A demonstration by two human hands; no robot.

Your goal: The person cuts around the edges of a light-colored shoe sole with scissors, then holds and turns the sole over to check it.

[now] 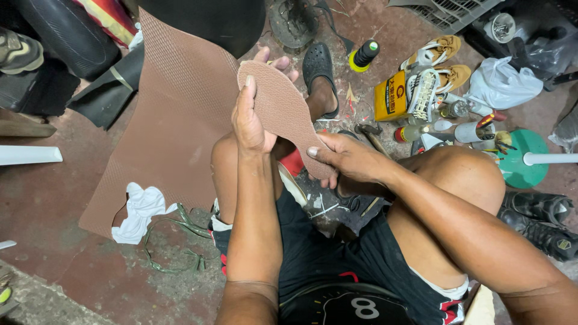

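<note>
Landmark: brown sole cutout [283, 114], held up over the knees, textured face to the camera, toe end up, heel end down-right.

Edges / room:
- Cutout outline is seen cleanly cut; upper edge is free, only fingertips show over it.
- Left of the cutout, the big brown rubber sheet [168, 120] is laid on the floor, with a sole-shaped notch at its lower left corner, partly covered by a white rag [139, 210]. Green trimmings [180, 241] are seen just beside the rag.
- Open red floor [48, 204] is left beyond the sheet, well apart from the cutout.
- Right of the cutout, room is crowded: yellow glue can [390, 96], a white shoe sole [422, 93], small bottles, a hammer [370, 133], tan sandals [442, 60], a white plastic bag [503, 84], a green round stand [524, 157].
- Above the cutout, a black clog [319, 75] is worn on a foot, and a black bottle with a yellow-green cap [363, 55] is lying near it.

Fingers:
- Left hand [250, 117]: the cutout's left edge near the toe is gripped, thumb pressed on the front, fingers [274, 60] wrapped behind with tips showing over the top.
- Right hand [349, 157]: the heel end is pinched, thumb on the front face, fingers curled underneath and mostly hidden.
</note>
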